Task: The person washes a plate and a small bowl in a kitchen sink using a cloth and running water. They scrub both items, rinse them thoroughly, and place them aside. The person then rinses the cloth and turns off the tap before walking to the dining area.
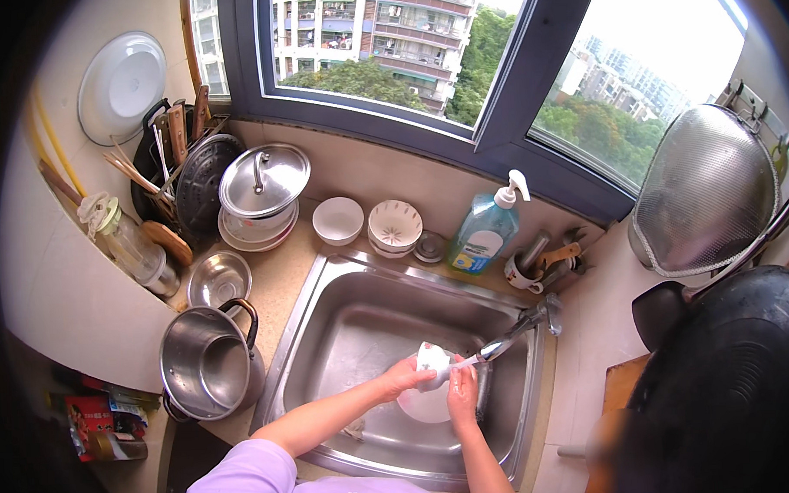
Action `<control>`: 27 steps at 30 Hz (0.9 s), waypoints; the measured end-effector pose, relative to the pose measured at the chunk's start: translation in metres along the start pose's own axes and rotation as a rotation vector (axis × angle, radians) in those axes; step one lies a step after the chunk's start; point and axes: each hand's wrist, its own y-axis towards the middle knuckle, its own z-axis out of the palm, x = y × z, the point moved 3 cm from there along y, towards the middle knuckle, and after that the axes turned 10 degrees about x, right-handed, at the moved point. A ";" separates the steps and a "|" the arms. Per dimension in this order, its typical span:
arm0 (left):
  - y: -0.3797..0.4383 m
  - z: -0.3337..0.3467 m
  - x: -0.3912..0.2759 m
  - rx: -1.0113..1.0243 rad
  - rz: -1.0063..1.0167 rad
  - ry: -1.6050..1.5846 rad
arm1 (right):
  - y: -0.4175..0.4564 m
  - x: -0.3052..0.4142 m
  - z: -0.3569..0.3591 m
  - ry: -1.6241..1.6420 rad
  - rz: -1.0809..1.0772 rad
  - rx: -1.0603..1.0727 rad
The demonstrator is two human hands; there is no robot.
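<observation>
My left hand (402, 378) grips a small white bowl (432, 360) with a red pattern, tilted on its side over the sink (332, 327). My right hand (463, 389) is at the bowl's right edge, its fingers near the mouth; whether they grip it is hidden. Water runs from the chrome faucet (502, 344) onto the bowl and my right fingers. Below both hands, a round, whitish translucent bowl (423, 407) lies in the steel basin, partly covered by them.
Behind the sink stand white bowls (338, 220), patterned bowls (396, 224), a blue pump bottle (484, 233) and a mug of utensils (523, 272). To the left are a steel pot (209, 364), a steel bowl (219, 278) and a lidded stack (265, 179). A dark pan (743, 338) hangs at right.
</observation>
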 end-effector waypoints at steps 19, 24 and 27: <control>0.011 0.021 0.027 -0.088 0.121 -0.136 | 0.017 -0.036 0.019 0.507 0.283 -0.050; 0.009 0.020 0.028 -0.229 0.335 1.124 | 0.012 -0.021 0.027 0.592 0.278 0.105; 0.002 0.024 0.012 -0.196 0.473 1.687 | 0.003 -0.026 0.030 0.755 0.348 -0.010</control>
